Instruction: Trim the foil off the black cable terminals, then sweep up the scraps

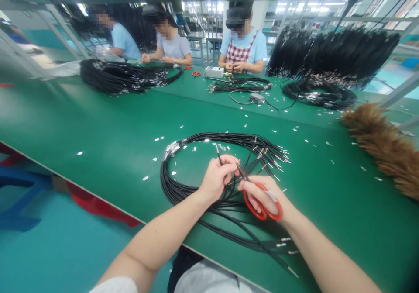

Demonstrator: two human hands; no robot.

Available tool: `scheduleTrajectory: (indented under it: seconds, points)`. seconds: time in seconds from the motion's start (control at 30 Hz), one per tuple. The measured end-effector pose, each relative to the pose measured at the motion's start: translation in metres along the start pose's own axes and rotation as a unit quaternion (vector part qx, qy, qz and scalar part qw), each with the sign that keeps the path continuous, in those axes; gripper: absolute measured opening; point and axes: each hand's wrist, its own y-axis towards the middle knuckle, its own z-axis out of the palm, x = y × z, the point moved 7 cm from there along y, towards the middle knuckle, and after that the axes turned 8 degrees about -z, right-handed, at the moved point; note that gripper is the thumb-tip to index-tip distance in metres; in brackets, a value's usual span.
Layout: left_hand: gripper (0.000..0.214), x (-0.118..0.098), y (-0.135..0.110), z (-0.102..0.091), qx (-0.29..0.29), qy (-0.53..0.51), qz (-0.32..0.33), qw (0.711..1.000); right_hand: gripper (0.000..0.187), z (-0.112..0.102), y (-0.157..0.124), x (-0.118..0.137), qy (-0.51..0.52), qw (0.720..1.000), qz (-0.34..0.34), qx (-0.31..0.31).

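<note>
Bare forearms [163, 236] reach in from the bottom edge over a light garment [209, 280] at bottom centre. Just right of the frame's centre, the two hands work close together. The left hand [220, 176] pinches a black cable [219, 156], whose end sticks up above the thumb. The right hand [262, 193] grips red-handled scissors [279, 212], the blades pointing up and left to the left fingertips; whether they touch the cable, I cannot tell.

Around and beneath the hands, a looped bundle [173, 191] of black cables lies on the green worktop [108, 127], its loose ends spread toward the right and lower right. Small white scraps [145, 178] dot the surface around it.

A brown fluffy thing [386, 149] lies along the right edge. Across the top, three people [242, 50] sit behind a black coil [121, 77] at upper left and a white box [214, 72] at upper centre. More cables [327, 53] hang at upper right.
</note>
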Motion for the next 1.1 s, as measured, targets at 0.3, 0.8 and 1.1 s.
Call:
scheduleTrajectory:
  seconds: [0.3,0.8,1.1]
  points:
    - [0.031,0.026,-0.001,0.014,0.052,-0.022,-0.060,0.997,0.026,-0.045,-0.006,0.021,-0.035,0.966,-0.138,-0.215]
    - [0.023,0.037,-0.009,0.022,0.055,0.034,-0.064,0.996,0.026,-0.041,0.003,0.014,0.047,0.955,-0.157,-0.245]
    - [0.023,0.034,-0.010,0.021,0.079,0.069,-0.065,0.992,0.022,-0.041,0.001,0.020,0.013,0.952,-0.211,-0.223]
